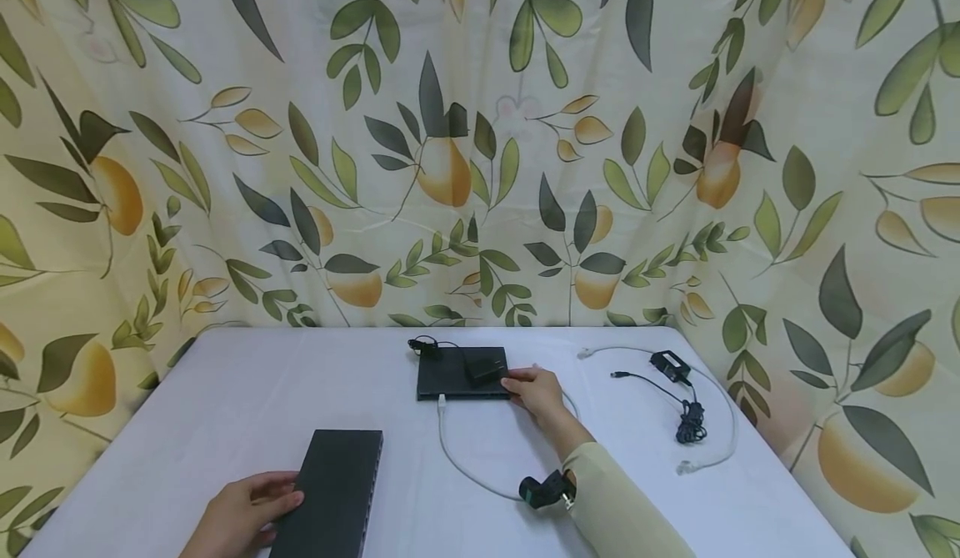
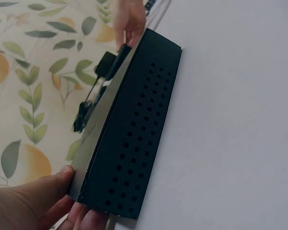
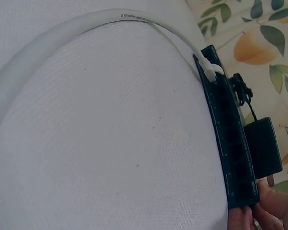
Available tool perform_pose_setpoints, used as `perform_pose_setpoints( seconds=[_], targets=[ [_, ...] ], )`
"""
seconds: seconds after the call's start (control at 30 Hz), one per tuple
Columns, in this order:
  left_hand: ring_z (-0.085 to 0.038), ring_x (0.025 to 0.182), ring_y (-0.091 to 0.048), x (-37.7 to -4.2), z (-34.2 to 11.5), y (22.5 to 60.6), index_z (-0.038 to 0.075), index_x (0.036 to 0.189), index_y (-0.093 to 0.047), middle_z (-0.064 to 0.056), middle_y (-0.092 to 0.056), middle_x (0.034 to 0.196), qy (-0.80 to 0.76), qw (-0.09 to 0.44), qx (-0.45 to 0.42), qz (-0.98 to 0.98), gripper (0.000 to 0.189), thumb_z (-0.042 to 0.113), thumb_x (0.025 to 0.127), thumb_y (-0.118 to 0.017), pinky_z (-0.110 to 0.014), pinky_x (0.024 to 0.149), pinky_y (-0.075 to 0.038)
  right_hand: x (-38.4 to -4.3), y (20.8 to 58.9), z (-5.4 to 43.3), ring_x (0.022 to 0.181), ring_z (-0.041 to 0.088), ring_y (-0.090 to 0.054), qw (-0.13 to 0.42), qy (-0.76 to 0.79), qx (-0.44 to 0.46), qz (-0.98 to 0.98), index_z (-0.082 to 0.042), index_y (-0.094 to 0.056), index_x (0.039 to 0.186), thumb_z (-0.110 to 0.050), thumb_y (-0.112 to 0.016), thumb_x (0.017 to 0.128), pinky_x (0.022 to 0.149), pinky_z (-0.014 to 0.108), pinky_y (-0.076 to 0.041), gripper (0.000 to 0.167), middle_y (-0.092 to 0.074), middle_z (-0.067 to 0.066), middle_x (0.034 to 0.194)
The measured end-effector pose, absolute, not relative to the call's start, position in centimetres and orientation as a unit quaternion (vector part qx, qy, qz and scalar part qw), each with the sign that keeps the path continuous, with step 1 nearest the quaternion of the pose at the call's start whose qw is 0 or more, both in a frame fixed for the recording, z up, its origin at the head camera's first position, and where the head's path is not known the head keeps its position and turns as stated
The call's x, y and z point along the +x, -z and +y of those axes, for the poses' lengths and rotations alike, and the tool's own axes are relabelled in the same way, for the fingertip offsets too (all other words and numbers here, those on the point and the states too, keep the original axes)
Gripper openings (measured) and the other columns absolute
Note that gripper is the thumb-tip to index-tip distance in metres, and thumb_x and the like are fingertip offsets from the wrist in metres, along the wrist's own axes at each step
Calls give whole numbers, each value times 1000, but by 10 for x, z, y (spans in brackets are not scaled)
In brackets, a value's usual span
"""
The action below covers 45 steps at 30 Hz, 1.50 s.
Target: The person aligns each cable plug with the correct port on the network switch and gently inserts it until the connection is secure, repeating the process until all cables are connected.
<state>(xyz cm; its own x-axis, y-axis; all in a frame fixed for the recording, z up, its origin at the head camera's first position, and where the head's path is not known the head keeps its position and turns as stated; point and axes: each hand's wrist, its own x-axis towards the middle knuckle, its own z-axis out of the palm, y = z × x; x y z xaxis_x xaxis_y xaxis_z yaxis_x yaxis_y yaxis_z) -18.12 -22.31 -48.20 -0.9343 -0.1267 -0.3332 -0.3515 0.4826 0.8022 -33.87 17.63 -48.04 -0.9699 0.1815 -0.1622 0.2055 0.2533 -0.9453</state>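
Note:
On the left of the table, my left hand (image 1: pixel 242 512) grips the near left end of a long black metal box (image 1: pixel 330 479), thumb on its top and fingers underneath. Rows of small square vent holes mark the side of that box (image 2: pixel 139 129) in the left wrist view. Farther back, my right hand (image 1: pixel 542 393) pinches the right end of a black network switch (image 1: pixel 438 374). A black power adapter (image 1: pixel 486 371) lies on top of the switch. One white Ethernet cable (image 1: pixel 452 455) is plugged into the left end of its row of ports (image 3: pixel 235 143).
To the right lie a second white Ethernet cable (image 1: pixel 733 433) and a black power adapter (image 1: pixel 670 366) with a bundled cord (image 1: pixel 691 422). Another small bundle of black cord (image 1: pixel 423 345) sits at the switch's back left corner. A leaf-patterned curtain (image 1: pixel 480 208) hangs behind the white table (image 1: pixel 225 408).

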Motion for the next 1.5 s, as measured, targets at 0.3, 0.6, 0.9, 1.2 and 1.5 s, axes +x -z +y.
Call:
perform_pose_setpoints(
  seconds=[0.3,0.6,0.9,1.2,1.5],
  targets=[
    [-19,82,-68,-181,-225,473,-4,122,-64,-6,-71,98,-497,125,-130,849,60,37,80,-80,-38,68,-60,-340,479,174,98,21,-64,10,599,126,790,4,-68,116,-7,-73,87,78,28,-58,32,-40,24,150],
    [-26,95,-70,-271,-191,432,-6,128,-60,-23,-66,118,-503,63,6,862,45,27,97,-64,-35,74,-60,-340,480,178,99,21,-65,4,607,138,782,6,-69,115,-5,-74,86,80,29,-58,31,-35,24,154],
    [-23,91,-71,-355,-100,444,-2,125,-63,-17,-70,110,-467,111,-35,877,40,23,94,-67,-30,74,-60,-341,482,181,99,21,-64,15,615,141,776,6,-68,116,-5,-74,86,79,28,-58,32,-21,23,160],
    [-22,82,-69,-370,-70,465,-3,128,-61,-21,-65,109,-488,95,-82,864,50,18,86,-77,-28,60,-59,-341,485,181,108,23,-62,20,612,141,778,3,-69,116,-8,-75,87,81,27,-57,33,-19,22,161],
    [-19,79,-66,-363,-71,465,0,129,-61,-22,-61,120,-514,82,-107,847,49,11,84,-78,-24,58,-57,-339,482,176,108,24,-62,12,610,134,781,4,-69,115,-7,-74,87,79,27,-57,31,-19,23,160]
  ],
)
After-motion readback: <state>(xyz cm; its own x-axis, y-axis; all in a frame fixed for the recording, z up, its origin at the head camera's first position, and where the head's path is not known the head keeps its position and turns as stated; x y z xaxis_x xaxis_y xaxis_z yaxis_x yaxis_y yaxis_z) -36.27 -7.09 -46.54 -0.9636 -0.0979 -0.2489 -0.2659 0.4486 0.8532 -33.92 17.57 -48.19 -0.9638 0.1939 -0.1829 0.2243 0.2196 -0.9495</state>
